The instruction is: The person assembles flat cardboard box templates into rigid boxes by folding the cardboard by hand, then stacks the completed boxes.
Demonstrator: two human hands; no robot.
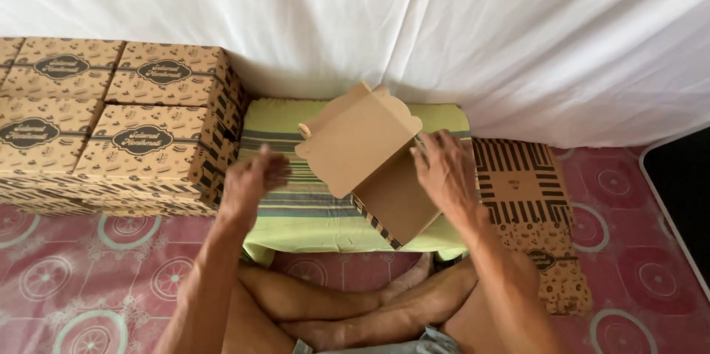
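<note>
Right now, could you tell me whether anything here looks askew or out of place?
Nothing looks damaged. The half-folded box sits tilted on the striped cushion under the right hand, lid open; the finished boxes are stacked neatly.

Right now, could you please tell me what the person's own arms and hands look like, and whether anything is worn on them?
Both arms are bare from hand to the picture's lower edge: no sleeves, gloves or watch show. The left hand is motion-blurred, so rings cannot be ruled out there. The right hand shows no ring or band. The forearms are lean, and the only clothing in view is a strip of grey-blue fabric at the lap.
</note>
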